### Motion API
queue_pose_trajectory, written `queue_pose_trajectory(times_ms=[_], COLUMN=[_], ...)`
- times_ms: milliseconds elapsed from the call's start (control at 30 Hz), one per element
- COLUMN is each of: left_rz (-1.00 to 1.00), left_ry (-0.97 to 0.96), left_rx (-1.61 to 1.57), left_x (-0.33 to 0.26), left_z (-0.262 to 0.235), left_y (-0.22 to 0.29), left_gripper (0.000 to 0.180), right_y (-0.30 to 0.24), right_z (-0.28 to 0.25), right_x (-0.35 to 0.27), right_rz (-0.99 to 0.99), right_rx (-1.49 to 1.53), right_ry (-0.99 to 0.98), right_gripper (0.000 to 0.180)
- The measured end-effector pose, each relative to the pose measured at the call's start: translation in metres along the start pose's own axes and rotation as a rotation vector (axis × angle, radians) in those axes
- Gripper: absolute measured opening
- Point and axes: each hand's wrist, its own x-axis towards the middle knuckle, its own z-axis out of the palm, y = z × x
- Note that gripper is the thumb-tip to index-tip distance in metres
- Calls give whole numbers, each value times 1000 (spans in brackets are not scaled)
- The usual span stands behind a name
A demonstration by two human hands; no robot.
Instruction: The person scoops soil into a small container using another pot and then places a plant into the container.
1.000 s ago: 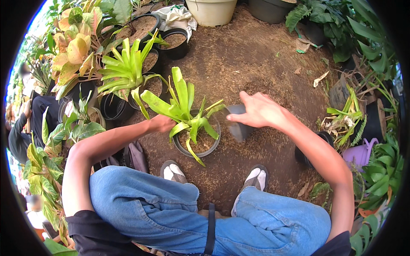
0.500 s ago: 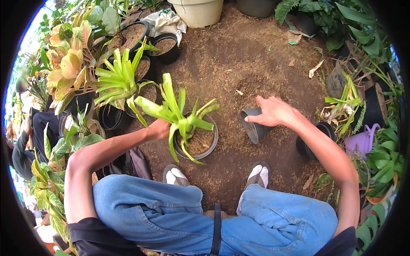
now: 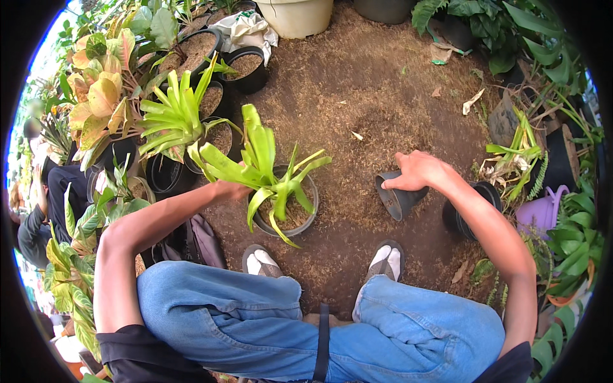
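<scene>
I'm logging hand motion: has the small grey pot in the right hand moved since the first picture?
Yes: the small grey pot has moved rightward, nearer the purple pot.

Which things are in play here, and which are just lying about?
In play:
- potted green plant, left hand at it, grip partly hidden
- small dark pot, tilted in right hand

Lying about:
- purple container
- cream pot
- dry leaf

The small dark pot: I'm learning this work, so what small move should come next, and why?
Probably release the small dark pot: the right hand is occupied holding it tilted, while only the left hand is at the potted green plant, so freeing the right might help there.
</scene>
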Motion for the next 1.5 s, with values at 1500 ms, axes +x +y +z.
queue_pose_trajectory(times_ms=[1500], left_rz=[-532], left_ry=[111], left_rx=[-663], left_x=[64], left_z=[-76], left_y=[48], left_gripper=[24], right_y=[156], right_z=[77], right_x=[45], right_rz=[272], right_rx=[1021], right_ry=[-142], right_gripper=[88])
